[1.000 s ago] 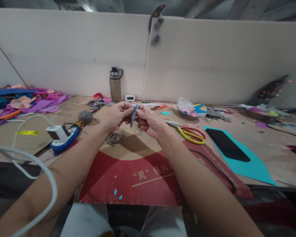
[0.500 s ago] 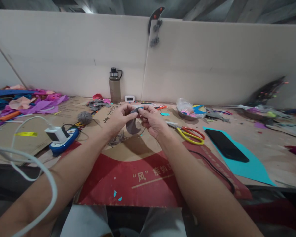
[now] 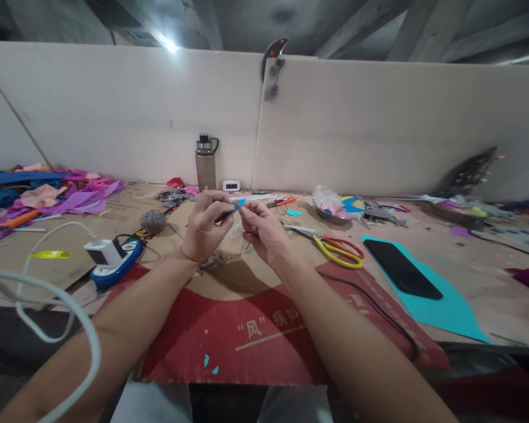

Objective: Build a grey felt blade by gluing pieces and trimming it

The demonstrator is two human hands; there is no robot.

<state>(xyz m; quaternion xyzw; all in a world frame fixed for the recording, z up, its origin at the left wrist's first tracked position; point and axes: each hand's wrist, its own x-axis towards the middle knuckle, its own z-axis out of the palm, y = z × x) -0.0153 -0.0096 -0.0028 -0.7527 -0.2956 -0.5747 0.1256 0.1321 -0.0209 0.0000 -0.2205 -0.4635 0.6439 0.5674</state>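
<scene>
My left hand (image 3: 206,228) and my right hand (image 3: 265,234) meet above the cardboard, fingertips pinched together. Between them is a small grey piece with a blue face (image 3: 240,203), seen nearly edge-on and mostly covered by the fingers. Both hands appear to grip it. Loose grey yarn (image 3: 215,259) lies on the cardboard below my left hand. To the right of my right hand rest scissors (image 3: 341,252) with red and yellow handles, their blades pointing left.
A blue power strip (image 3: 117,267) with a white charger and a grey yarn ball (image 3: 153,221) are on the left. Behind stands a bottle (image 3: 206,167). At right, a black phone (image 3: 401,267) lies on turquoise sheet (image 3: 461,317). A white cable loops over my left forearm.
The grey curved piece hung broad side visible below my fingers; now it is turned and mostly hidden, with blue showing. My left hand has rolled over, and the view has tilted up slightly.
</scene>
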